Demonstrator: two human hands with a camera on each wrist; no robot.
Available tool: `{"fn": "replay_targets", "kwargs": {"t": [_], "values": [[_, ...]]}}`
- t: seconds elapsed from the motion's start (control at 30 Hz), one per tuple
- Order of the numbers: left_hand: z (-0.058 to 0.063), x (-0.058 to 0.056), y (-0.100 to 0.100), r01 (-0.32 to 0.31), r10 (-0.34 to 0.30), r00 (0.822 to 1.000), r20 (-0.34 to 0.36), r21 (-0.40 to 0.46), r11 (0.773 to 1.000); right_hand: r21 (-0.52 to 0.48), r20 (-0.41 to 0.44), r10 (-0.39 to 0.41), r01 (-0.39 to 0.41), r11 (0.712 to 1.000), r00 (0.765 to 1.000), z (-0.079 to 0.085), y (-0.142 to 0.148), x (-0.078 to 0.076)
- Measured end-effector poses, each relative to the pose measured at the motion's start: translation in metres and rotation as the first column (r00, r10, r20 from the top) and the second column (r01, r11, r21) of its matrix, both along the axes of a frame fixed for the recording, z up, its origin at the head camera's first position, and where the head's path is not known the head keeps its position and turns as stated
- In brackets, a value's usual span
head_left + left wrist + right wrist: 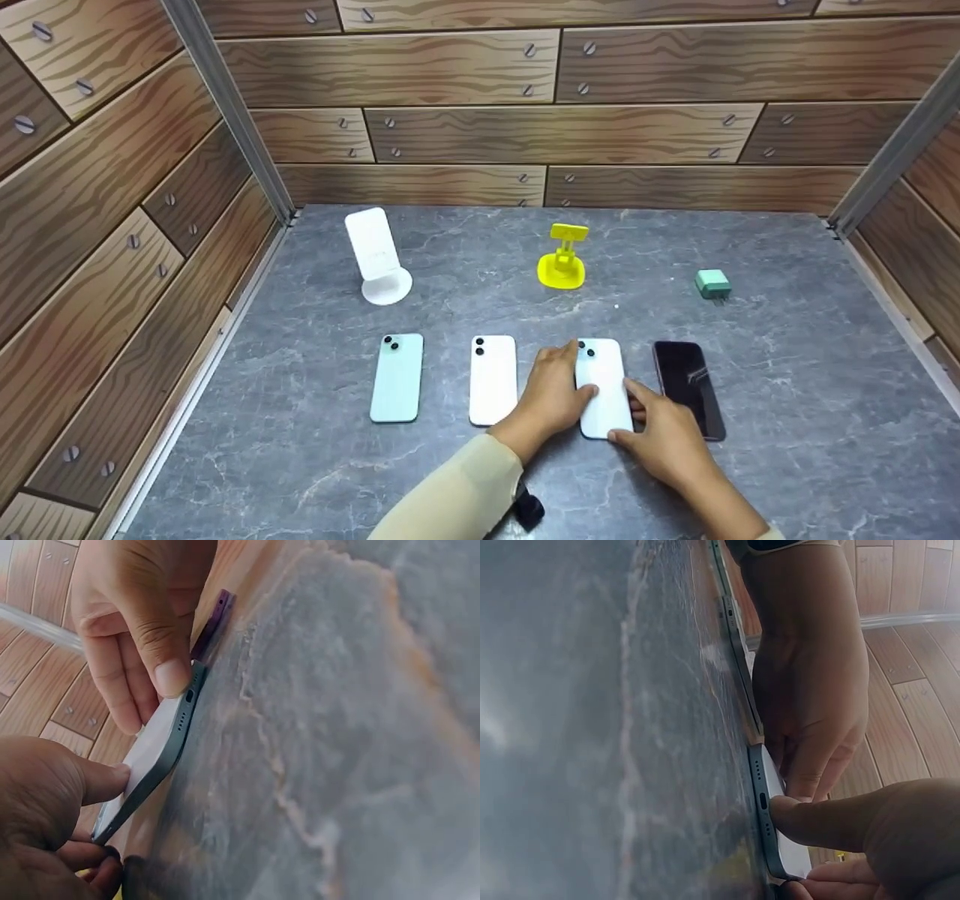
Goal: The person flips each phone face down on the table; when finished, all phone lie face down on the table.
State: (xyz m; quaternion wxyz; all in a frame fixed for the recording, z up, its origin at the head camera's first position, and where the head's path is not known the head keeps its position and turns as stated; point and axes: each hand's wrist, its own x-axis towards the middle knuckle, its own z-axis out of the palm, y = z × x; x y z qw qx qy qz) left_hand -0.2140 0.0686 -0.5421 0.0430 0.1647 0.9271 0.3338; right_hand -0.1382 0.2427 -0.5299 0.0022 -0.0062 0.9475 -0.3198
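Though slim, pale rounded phone (607, 397)

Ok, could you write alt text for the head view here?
A person's left hand and right hand grip a pale phone, back side up, at a grey table. A green phone and a white phone lie to its left, a dark phone to its right; farther back are a white stand, a yellow stand and a small green block.

2 plain cream sleeves (465, 487), bare fingers (156, 637)
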Motion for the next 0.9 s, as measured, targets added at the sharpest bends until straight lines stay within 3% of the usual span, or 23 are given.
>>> {"fn": "replay_targets", "kwargs": {"t": [0.5,0.9], "values": [[-0.003,0.0007,0.0023,-0.009,-0.005,0.995,-0.099,-0.136,0.991,-0.012,-0.005,0.002,-0.002,1.0,1.0,-0.0025,0.001,-0.0021],[-0.0026,0.0033,0.0034,-0.012,-0.032,0.986,-0.165,-0.263,0.965,-0.009,-0.038,0.0,-0.001,1.0,0.999,-0.0036,0.0009,-0.0012]]}}
